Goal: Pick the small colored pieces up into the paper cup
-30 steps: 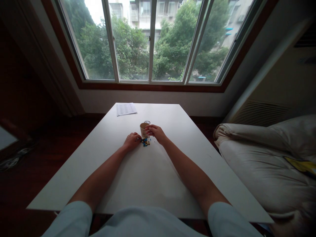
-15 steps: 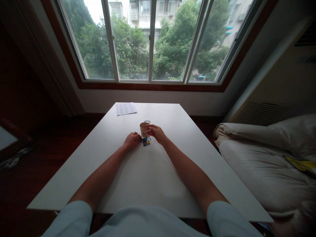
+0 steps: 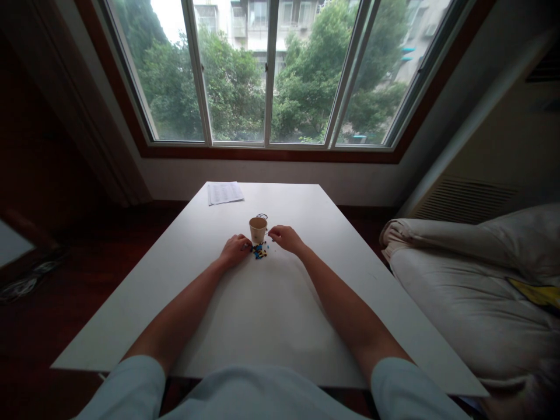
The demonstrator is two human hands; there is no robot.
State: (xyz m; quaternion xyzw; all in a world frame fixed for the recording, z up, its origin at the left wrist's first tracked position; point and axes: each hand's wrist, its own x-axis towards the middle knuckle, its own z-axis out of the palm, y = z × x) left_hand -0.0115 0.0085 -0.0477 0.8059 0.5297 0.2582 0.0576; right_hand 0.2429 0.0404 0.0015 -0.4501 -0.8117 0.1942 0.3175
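Note:
A brown paper cup [image 3: 258, 235] stands upright on the white table [image 3: 262, 315]. Just in front of it lies a loose heap of small blue, yellow and black pieces [image 3: 259, 253], which look like toy bricks. My left hand [image 3: 235, 251] rests at the heap's left edge, fingers curled together; a small dark bit shows by the fingertips, too small to name. To the right of the cup is my right hand [image 3: 285, 238], its fingers drawn together in a pinch near the tabletop. What it may hold is too small to make out.
A thin dark coil, perhaps a cable [image 3: 261, 216], lies behind the cup. Printed sheets [image 3: 225, 193] are at the table's far left corner. Right of the table is a pale padded seat [image 3: 433, 291]. A window [image 3: 266, 76] faces me beyond the far edge.
My right hand has moved from over the cup's right side to the right and slightly down, uncovering the cup. My left hand stays by the heap.

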